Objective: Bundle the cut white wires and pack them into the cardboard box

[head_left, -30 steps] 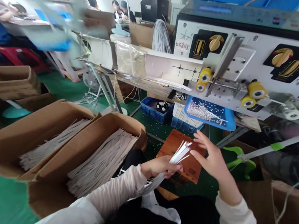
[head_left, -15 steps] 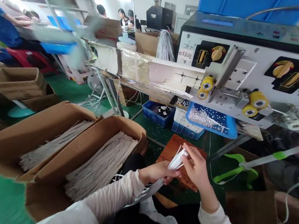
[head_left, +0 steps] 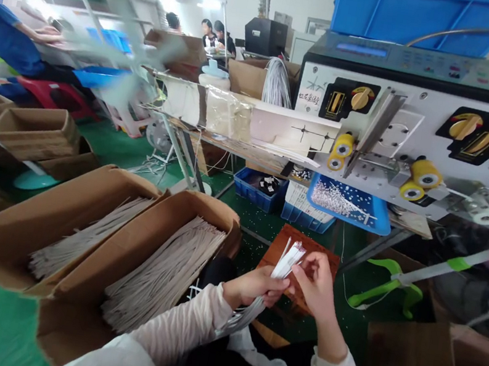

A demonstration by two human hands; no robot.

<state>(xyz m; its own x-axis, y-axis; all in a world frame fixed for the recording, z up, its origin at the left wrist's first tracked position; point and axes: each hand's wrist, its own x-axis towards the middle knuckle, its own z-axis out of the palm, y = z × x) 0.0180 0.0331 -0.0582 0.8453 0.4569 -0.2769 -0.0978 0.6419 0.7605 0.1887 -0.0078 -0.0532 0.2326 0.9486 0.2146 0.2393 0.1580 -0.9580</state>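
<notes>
A bundle of white wires (head_left: 286, 264) stands up out of my left hand (head_left: 258, 285), which is wrapped round it. The wires' cut ends point up and away, and their lengths hang below the hand over my lap. One wire sticks out on the bundle's left side. My right hand (head_left: 318, 283) is at the bundle's right edge, its thumb and curled fingers drawn together there. Whatever lies between those fingertips is too small to make out. Beneath both hands is a reddish-brown wooden stool top (head_left: 279, 243).
Left of me, two long cardboard boxes (head_left: 86, 300) hold many pale wires. A wire-cutting machine (head_left: 394, 130) with yellow rollers stands ahead on a bench. Below it sits a blue tray (head_left: 378, 225) of small white scraps. A green-footed stand (head_left: 389, 288) is at right.
My right hand has come down from the top of the bundle to its right edge, uncovering the wire ends. My left hand keeps its hold. The view has tilted up slightly.
</notes>
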